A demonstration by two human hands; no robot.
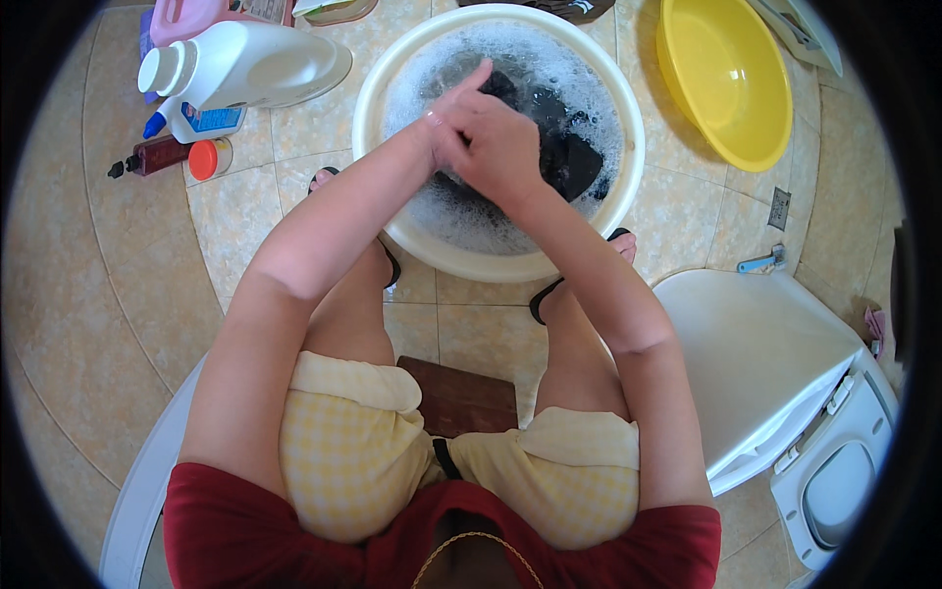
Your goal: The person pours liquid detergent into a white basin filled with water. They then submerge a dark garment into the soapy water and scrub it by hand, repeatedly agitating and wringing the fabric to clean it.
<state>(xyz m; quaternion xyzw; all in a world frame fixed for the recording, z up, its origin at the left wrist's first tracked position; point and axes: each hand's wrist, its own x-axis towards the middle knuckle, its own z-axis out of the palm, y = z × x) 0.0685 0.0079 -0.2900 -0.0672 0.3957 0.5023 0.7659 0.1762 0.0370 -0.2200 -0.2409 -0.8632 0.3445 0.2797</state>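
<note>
Cloth [564,147], dark, prob. black, lies soaked in the white basin [628,137] on the tiled floor, half under suds w/ one corner poking up at the right. Judging by the wet folds it should handle soft and limp, heavy w/ water, slippery from soap; best taken by a bunched handful at the exposed edge, not a flat pinch. Left hand [453,110] and right hand [500,147] meet over the basin's middle, grip pressed together hand on hand, fingers curled; can't tell if any cloth is pinched between them. White detergent jug [245,69] lies on its side to the left, yellow basin [731,79] to the right.
</note>
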